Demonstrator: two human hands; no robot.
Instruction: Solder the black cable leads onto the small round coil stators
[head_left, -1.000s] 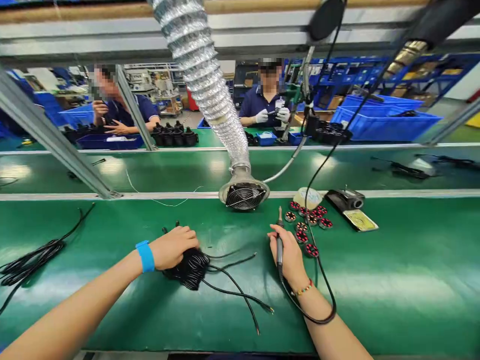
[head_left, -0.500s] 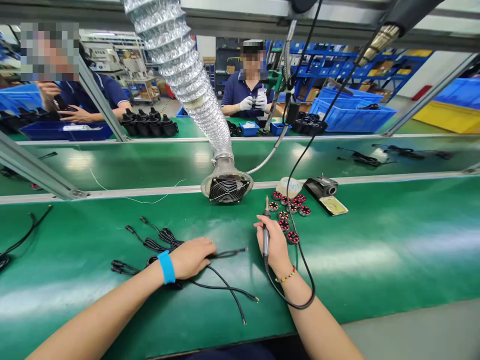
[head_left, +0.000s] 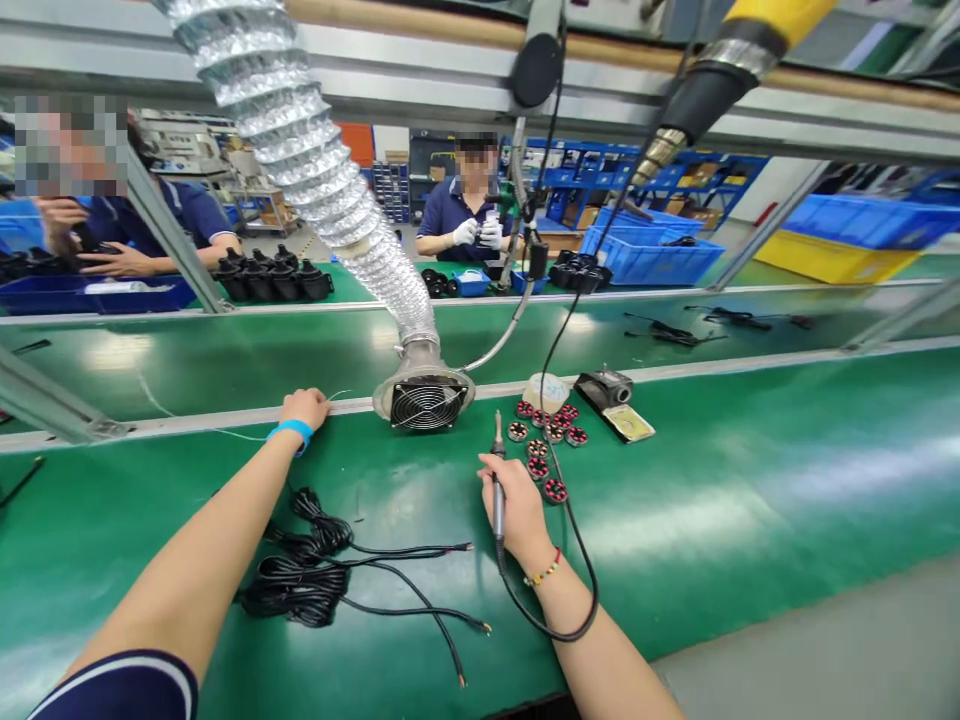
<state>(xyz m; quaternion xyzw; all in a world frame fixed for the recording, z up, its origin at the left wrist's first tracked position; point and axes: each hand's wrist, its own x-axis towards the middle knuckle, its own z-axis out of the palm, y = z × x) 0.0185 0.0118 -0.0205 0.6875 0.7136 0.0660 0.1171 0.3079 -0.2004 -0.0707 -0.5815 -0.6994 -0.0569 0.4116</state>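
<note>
My right hand (head_left: 517, 505) rests on the green bench, closed around a soldering iron (head_left: 497, 470) with its tip pointing away from me. My left hand (head_left: 304, 408) is stretched out to the far rail of the bench, fingers curled onto a thin pale wire (head_left: 225, 434) lying along the edge. A blue band is on that wrist. Black cable bundles (head_left: 304, 575) with stripped ends lie loose on the bench between my arms. Several small round red-and-black parts (head_left: 541, 450) sit just beyond the iron.
A fume fan (head_left: 424, 400) on a silver flexible duct (head_left: 315, 170) stands at the rail. A solder stand with yellow sponge (head_left: 615, 400) lies to its right. Two people work at the far bench, beside blue bins (head_left: 649, 255).
My left hand has let go of the black cable bundle and reached forward to the far rail and the thin wire. The right hand has kept hold of the iron.
</note>
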